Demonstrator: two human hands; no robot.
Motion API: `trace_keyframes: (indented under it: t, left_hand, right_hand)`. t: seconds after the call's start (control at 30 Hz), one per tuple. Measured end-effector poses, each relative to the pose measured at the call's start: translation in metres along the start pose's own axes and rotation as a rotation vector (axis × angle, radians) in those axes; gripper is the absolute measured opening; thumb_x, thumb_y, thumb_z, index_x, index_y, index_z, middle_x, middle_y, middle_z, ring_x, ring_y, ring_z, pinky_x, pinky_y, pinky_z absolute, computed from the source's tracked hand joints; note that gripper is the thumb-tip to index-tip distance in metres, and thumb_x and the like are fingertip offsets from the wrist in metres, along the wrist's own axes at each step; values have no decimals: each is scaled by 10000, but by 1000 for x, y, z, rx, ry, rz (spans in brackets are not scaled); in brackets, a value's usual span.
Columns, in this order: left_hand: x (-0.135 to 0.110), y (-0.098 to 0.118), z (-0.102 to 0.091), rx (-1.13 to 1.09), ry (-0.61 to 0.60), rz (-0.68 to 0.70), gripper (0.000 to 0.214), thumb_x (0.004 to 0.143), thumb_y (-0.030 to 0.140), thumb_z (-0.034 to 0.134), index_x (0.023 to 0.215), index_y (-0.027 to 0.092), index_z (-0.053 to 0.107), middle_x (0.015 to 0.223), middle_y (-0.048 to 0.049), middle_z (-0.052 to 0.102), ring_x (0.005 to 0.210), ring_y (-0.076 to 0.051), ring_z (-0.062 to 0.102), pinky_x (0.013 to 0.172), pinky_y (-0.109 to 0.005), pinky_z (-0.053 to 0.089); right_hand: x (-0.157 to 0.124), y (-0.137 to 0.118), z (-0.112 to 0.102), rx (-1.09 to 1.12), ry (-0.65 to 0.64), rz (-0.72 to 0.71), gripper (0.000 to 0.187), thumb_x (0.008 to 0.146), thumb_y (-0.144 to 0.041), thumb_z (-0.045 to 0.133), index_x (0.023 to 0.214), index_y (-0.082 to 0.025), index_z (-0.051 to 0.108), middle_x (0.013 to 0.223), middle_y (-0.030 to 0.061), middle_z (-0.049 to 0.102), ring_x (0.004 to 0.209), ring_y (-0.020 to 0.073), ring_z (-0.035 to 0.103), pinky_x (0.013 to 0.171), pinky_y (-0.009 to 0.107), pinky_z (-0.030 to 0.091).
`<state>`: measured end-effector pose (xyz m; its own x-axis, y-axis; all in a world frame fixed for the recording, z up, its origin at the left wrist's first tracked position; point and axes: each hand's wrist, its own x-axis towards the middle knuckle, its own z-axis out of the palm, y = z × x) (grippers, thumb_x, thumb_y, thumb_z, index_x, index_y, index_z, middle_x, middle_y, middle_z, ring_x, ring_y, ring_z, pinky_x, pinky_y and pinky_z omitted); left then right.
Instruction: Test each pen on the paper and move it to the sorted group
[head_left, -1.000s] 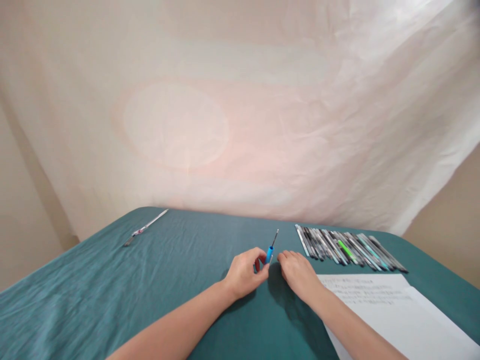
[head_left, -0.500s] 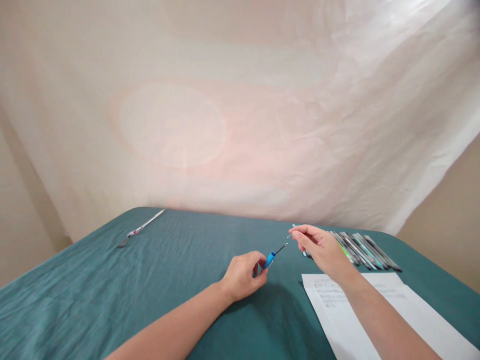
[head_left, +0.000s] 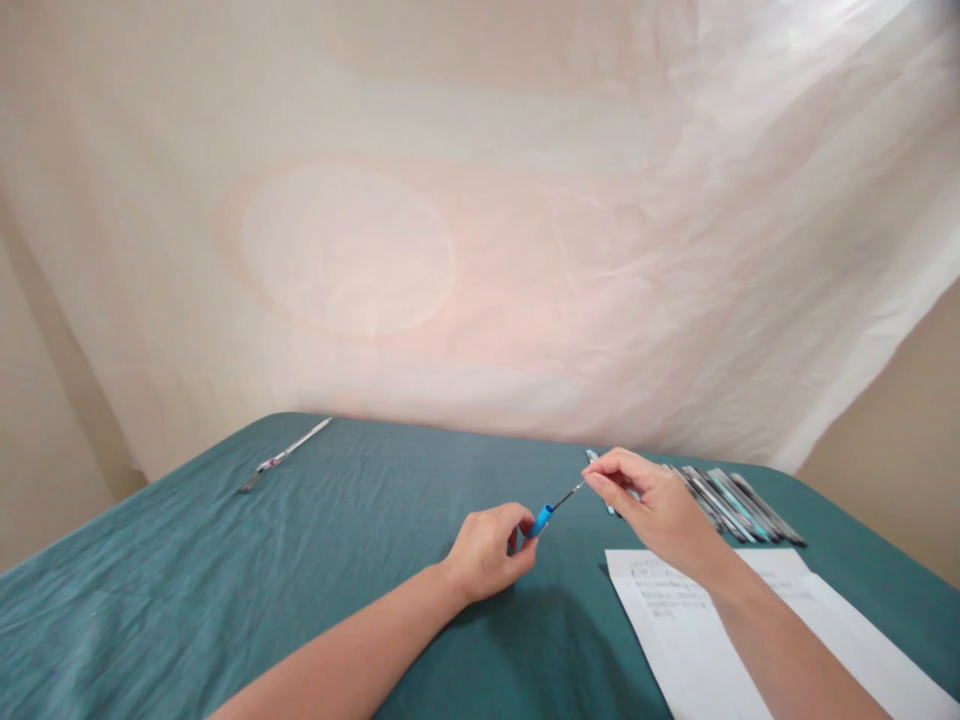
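Observation:
My left hand [head_left: 491, 552] is closed around a blue pen barrel [head_left: 541, 520], held just above the cloth in the middle of the table. A thin dark refill [head_left: 564, 498] sticks out of the barrel's open end, angled up and to the right. My right hand [head_left: 637, 495] is pinched at the refill's far end. At its fingertips is a tiny, pale, thin piece [head_left: 580, 487] that looks like a pen spring, in line with the refill's tip. It is too small to make out how far it sits over the tip.
Several pens [head_left: 739, 505] lie in a row at the right, partly behind my right hand. Another light-coloured pen part [head_left: 591, 457] lies beside that hand. White paper with writing [head_left: 675, 640] is under my right forearm. A long, slim white item [head_left: 289, 452] lies far left.
My right hand has shifted slightly right and down, bringing the small thin piece from above the refill's tip into line with it. My left hand and the barrel have hardly moved.

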<state>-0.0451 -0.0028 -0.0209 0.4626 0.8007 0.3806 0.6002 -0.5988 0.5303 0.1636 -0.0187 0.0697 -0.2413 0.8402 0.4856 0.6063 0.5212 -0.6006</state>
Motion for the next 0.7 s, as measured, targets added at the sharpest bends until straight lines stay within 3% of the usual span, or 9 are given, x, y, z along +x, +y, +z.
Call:
trace_keyframes:
  t: [0.37,0.53,0.7]
  left_hand:
    - [0,1,0,6,-12,1,120,759,244,486,849,205,556,712,19,577,595,-97,490,581,-193,377]
    - [0,1,0,7,-19,-3,129,762,257,486,858,205,553,703,20,574,593,-98,487,579,-194,374]
    - [0,1,0,5,-18,6,122,766,266,489,854,207,550,701,20,571,588,-97,486,571,-193,367]
  right_hand:
    - [0,5,9,-5,-56,-26,231,831,-352,458,821,-193,624,769,30,616,691,144,552,627,245,437]
    - [0,5,9,-2,50,-2,252,837,-377,453,811,-188,618,727,24,599,628,131,529,588,238,430]
    - [0,4,5,19,66,9,240,829,-382,470,809,-187,608,700,11,580,606,123,523,567,226,424]
